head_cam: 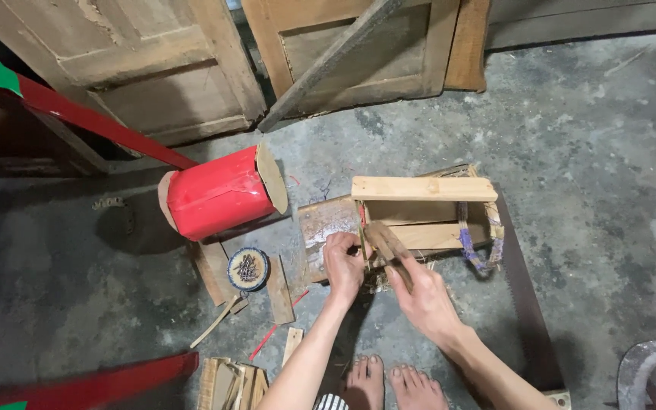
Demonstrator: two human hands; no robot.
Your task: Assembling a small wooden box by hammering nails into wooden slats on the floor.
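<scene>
A small open wooden frame [424, 212], built of pale battens, is seen lying on the concrete floor [571, 137] directly ahead of both hands. The left hand [342, 262] is pressed with fingers closed against the near-left corner of the frame, where an upright batten meets a worn flat board [326, 228]; whether a nail is pinched there cannot be told. The right hand [427, 300] is clamped around a wooden hammer handle [389, 247], whose far end is raised just beyond the left hand's fingers, over the same corner; the head itself is hard to make out. The step in hand is judged to be fastening at that corner, with the joint steadied by the left hand. The next move would call for a short, controlled stroke kept clear of the left fingertips, with the frame held from shifting. To the left of the left hand, a round tin of nails [248, 269] is noted near loose wood offcuts [280, 292], and beyond it a red-wrapped cylinder [218, 193]. A handsaw blade [521, 304] is laid on the floor to the right of the right hand. Bare feet [389, 383] are visible below the wrists.
</scene>
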